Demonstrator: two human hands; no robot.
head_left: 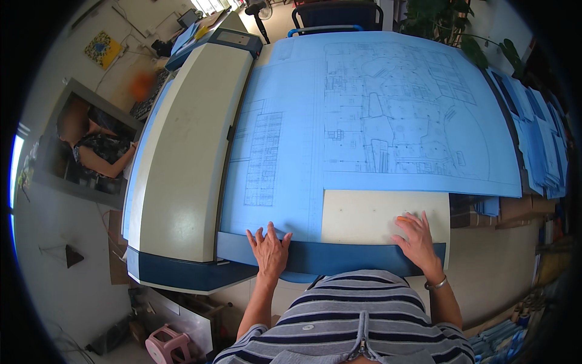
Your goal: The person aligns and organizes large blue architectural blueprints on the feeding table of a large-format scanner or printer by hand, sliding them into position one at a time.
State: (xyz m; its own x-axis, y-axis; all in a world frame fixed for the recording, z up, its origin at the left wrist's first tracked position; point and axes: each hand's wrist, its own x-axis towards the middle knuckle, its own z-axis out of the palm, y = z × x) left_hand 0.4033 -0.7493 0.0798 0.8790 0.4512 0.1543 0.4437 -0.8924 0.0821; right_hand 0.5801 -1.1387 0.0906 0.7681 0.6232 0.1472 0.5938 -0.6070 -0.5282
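A large blue sheet with a floor plan drawn in thin dark lines (pixel 418 109) covers most of the cream and blue machine's flat table. At its left lies more blue drawing paper (pixel 260 158), with a narrow gridded plan, reaching down to the front edge. My left hand (pixel 270 252) rests over the dark blue front rim (pixel 339 258), fingers spread, fingertips on the lower edge of that paper. My right hand (pixel 417 239) is bent over the bare cream part of the table (pixel 364 212). Its fingers close on a small orange object (pixel 404 219), too small to name.
The machine's long cream housing (pixel 182 139) stands along the left. Folded blue sheets (pixel 536 139) are stacked at the right, near cardboard boxes (pixel 515 209). A dark chair (pixel 338 15) is beyond the table. Another person (pixel 100 145) is at the far left. A pink stool (pixel 168 344) stands below left.
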